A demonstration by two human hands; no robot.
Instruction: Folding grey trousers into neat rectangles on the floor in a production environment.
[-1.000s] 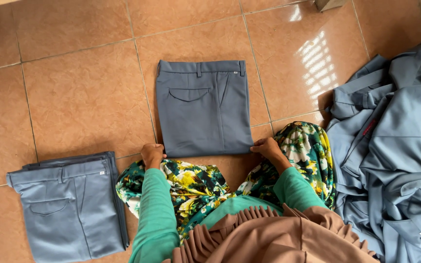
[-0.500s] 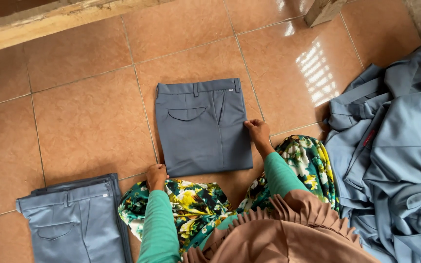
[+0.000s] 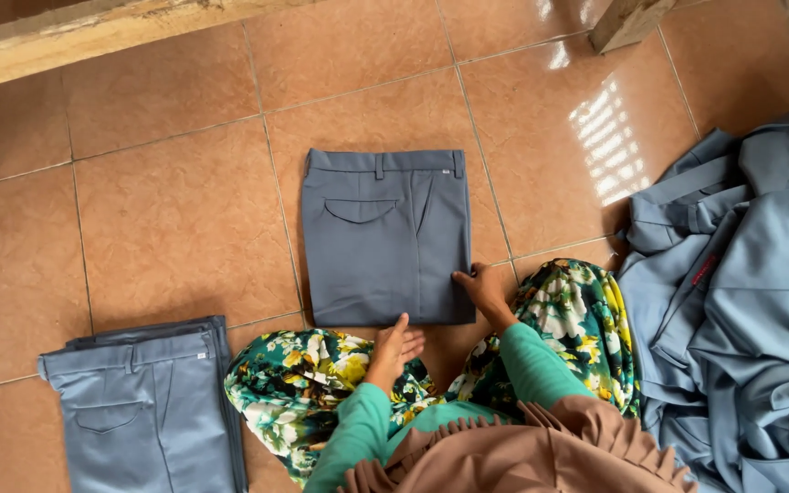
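Stack of folded grey-blue cloth trousers (image 3: 143,406) lay at lower left on terracotta tiled floor (image 3: 175,219). Left hand (image 3: 394,347) hovered open, fingers straight and close together, just below single folded grey-blue trousers (image 3: 385,237) at centre. Right hand (image 3: 481,288) pressed near right corner of those trousers, fingers slightly spread. Heap of unfolded grey-blue garments (image 3: 741,292) lay at right.

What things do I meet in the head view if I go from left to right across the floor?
Stack of folded grey trousers → left hand → folded grey trousers → right hand → heap of unfolded grey-blue garments.
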